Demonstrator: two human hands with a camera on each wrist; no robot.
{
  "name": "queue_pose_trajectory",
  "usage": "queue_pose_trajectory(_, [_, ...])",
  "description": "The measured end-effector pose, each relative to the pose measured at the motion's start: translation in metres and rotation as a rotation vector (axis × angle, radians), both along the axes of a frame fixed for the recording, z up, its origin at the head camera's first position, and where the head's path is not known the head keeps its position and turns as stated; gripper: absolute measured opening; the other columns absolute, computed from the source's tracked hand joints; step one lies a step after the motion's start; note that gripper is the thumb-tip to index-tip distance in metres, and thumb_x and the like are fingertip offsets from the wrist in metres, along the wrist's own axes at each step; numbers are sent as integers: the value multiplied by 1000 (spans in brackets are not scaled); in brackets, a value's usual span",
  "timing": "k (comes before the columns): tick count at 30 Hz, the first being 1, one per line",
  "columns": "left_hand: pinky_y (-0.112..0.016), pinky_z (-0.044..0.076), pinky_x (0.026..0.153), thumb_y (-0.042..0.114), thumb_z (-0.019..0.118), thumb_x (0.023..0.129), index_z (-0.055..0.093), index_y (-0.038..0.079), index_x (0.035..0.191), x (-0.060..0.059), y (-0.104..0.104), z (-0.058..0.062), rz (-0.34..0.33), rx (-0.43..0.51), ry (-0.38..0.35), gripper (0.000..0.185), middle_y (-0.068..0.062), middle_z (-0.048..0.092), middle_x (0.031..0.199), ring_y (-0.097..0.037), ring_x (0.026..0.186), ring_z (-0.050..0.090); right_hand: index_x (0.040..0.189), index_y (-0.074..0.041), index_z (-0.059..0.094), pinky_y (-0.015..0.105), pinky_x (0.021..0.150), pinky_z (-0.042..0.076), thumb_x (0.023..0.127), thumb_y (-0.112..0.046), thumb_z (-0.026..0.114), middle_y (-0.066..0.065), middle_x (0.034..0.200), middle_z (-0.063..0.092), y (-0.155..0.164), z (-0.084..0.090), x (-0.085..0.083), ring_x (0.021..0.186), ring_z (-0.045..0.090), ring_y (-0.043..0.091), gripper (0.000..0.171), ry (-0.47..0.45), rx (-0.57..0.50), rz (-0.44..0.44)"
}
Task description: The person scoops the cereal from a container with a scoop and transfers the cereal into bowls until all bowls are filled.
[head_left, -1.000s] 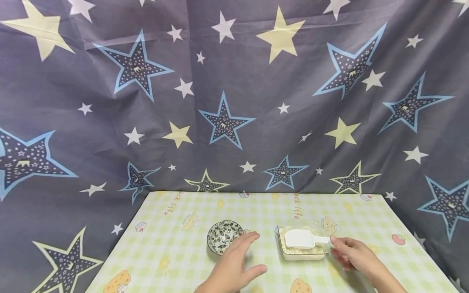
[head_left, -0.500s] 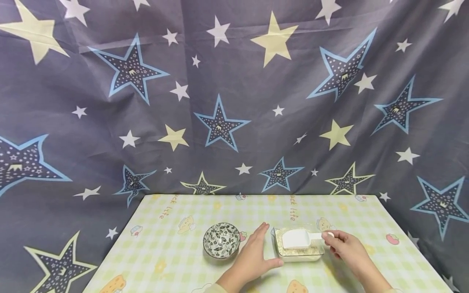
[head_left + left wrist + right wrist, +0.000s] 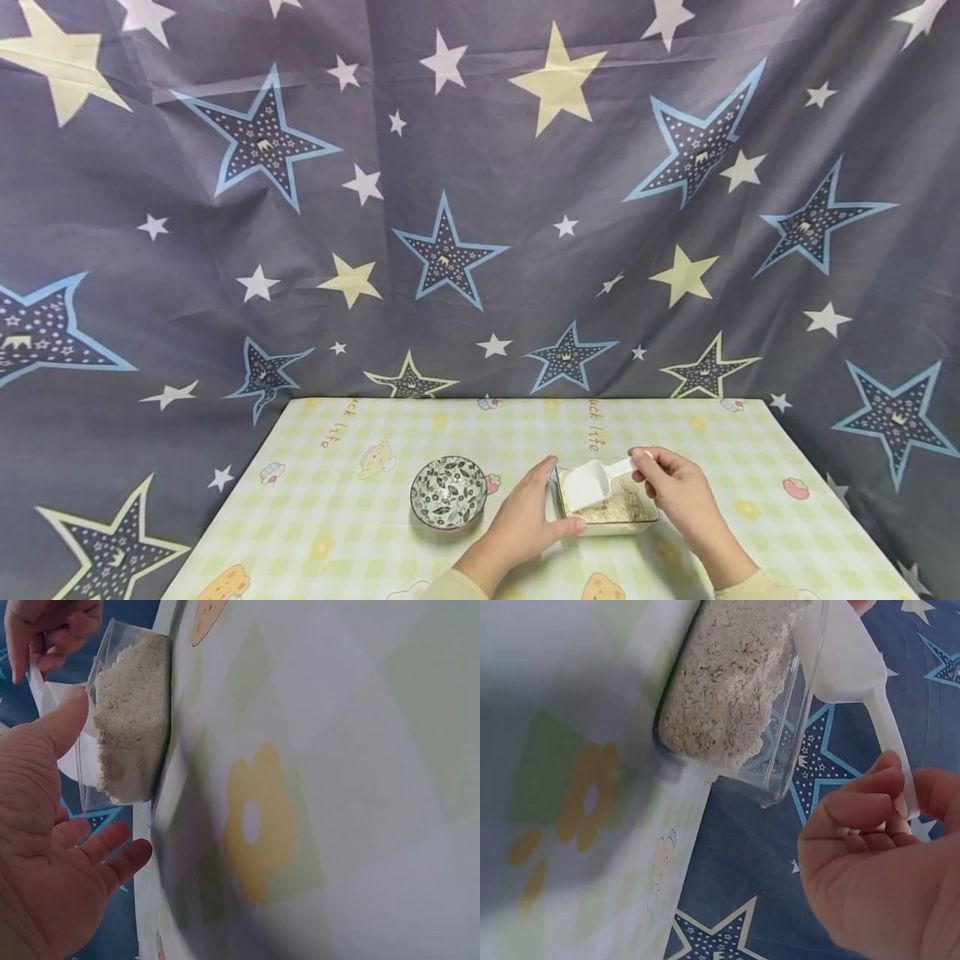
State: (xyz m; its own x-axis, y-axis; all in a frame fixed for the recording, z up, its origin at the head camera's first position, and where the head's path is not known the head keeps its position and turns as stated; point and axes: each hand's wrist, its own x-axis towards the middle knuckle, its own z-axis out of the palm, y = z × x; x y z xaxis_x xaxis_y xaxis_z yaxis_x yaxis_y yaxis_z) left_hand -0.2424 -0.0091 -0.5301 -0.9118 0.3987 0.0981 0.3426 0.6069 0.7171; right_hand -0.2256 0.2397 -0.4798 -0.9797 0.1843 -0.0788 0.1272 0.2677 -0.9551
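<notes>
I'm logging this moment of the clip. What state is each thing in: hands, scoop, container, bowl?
Left hand: open, steadying the container's side.
Right hand: pinching the scoop's handle.
White scoop: lifted, tilted down into the container.
Clear container: lidless, filled with oats.
Patterned bowl: upright, apparently empty.

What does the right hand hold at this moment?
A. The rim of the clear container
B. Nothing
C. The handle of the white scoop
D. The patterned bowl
C: the right hand pinches the handle of the white scoop, whose head is over the clear container of oats; the patterned bowl stands apart at the left, untouched.
</notes>
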Motion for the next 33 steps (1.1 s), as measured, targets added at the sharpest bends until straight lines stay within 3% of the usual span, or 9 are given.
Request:
queue_pose_trajectory(8, [-54, 39, 127, 53, 94, 77, 33, 11, 167, -7, 6, 0, -41, -56, -1, 117, -9, 37, 174, -32, 159, 41, 113, -4, 76, 24, 59, 48, 110, -37, 62, 2, 89, 75, 11, 12, 9, 71, 57, 7, 36, 138, 258, -41])
queue_pose_trajectory(13, [-59, 45, 122, 57, 96, 71, 32, 14, 168, -13, 10, 0, -46, -104, 17, 124, -8, 36, 175, -33, 158, 41, 100, -10, 77, 23, 57, 45, 109, -32, 65, -3, 79, 71, 14, 20, 13, 64, 52, 2, 26, 332, 435, -69])
queue_pose_trajectory(18, [-56, 49, 119, 54, 97, 69, 35, 13, 167, -19, 11, -3, -36, -122, 62, 123, -9, 43, 170, -32, 152, 48, 99, -14, 79, 22, 54, 42, 106, -22, 69, -10, 68, 60, 3, 22, 16, 58, 46, -1, 14, 506, 553, -43])
queue_pose_trajectory(21, [-52, 51, 118, 53, 97, 69, 38, 14, 166, -21, 10, -6, -41, -121, 87, 120, -7, 46, 168, -32, 148, 52, 99, -14, 79, 22, 55, 43, 106, -22, 69, -8, 68, 62, -4, 20, 16, 58, 47, -2, 14, 504, 544, -11])
queue_pose_trajectory(29, [-53, 47, 122, 52, 99, 66, 36, 18, 167, -24, 1, -8, -65, -110, 75, 124, -2, 46, 169, -31, 151, 50, 102, -13, 78, 24, 59, 46, 110, -33, 62, -2, 81, 73, -1, 16, 17, 68, 55, 1, 27, 329, 460, -18])
queue_pose_trajectory(33, [-56, 43, 125, 55, 99, 66, 33, 17, 169, -21, -3, -7, -67, -91, 59, 128, -6, 43, 171, -33, 154, 46, 109, -14, 80, 23, 60, 46, 110, -33, 61, -2, 82, 74, 5, 16, 20, 68, 55, 1, 27, 349, 490, -52])
